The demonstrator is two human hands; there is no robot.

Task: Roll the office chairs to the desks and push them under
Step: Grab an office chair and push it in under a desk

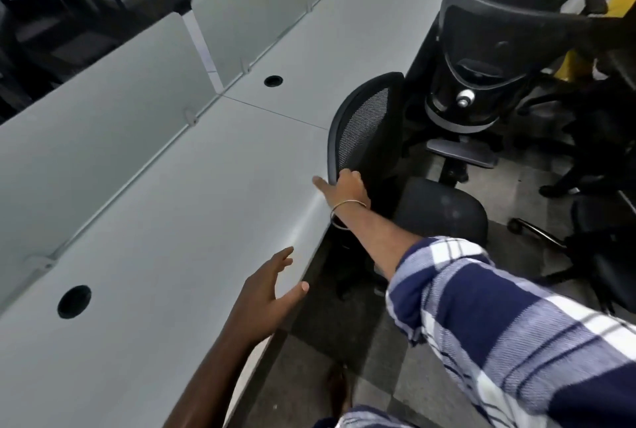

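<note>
1. Long and pale grey, the bench (179,207) runs away from the camera, with frosted divider panels (103,90) along its far side and round cable holes (74,301) in its top.
2. Beside its near edge, on the dark floor (347,321), stands the mesh-back chair (370,128), backrest close against the bench edge and its dark fabric seat (444,210) turned out toward the aisle, so it is not yet tucked under.
3. Further along are a black high-back chair (481,59) and more dark chairs (599,248) crowded on the right.
4. The right hand (346,188), with a thin bangle (344,214) at the wrist, wraps its grip round the lower rim of the mesh backrest.
5. The left hand (272,286) hovers over the bench edge with loose, spread fingers, carrying nothing.
6. Handling, as a judgement: the chair should roll easily on castors and swivel freely, so pushing on one side of the backrest may spin it. The rigid frame is the better hold than the yielding mesh, ideally with both hands, and the seat likely needs turning to face the bench first.
</note>
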